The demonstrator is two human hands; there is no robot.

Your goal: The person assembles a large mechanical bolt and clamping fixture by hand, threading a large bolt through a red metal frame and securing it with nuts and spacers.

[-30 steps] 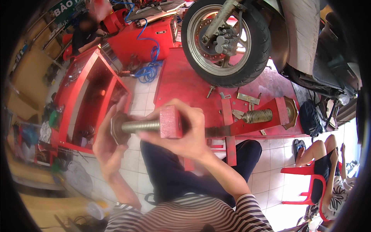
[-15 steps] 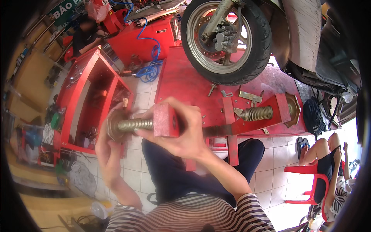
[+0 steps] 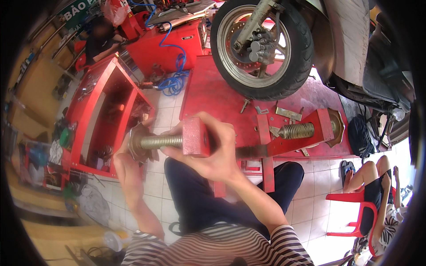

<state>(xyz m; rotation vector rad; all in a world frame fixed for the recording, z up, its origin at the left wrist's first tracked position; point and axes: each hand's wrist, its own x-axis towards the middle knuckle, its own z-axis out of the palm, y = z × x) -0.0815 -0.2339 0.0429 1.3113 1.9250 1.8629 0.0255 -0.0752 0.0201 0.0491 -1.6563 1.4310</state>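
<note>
My left hand [image 3: 126, 163] is closed round the rim of a dull brass-coloured handwheel [image 3: 138, 141], its fingers partly hidden behind it. From the wheel a steel threaded screw [image 3: 160, 142] runs level into a red metal block [image 3: 194, 136]. My right hand [image 3: 218, 153] wraps round this block from behind, its thumb along the screw. The block seems to belong to a red metal frame [image 3: 266, 174] above my lap; hands hide the join. At the frame's right end, a second threaded screw [image 3: 296, 131] with a handwheel [image 3: 338, 128] passes through another red block; neither hand touches it.
A motorcycle's front wheel [image 3: 262, 53] stands on a red platform [image 3: 204, 84] ahead, with loose bolts and a metal bracket [image 3: 289, 113] on it. A red open cabinet [image 3: 80, 146] stands left, beside a coiled blue hose [image 3: 174, 83]. Other people sit far left and at right.
My left hand has turned at the wheel, which sits at a different angle. The view has shifted slightly, while my right hand keeps its hold on the block.
</note>
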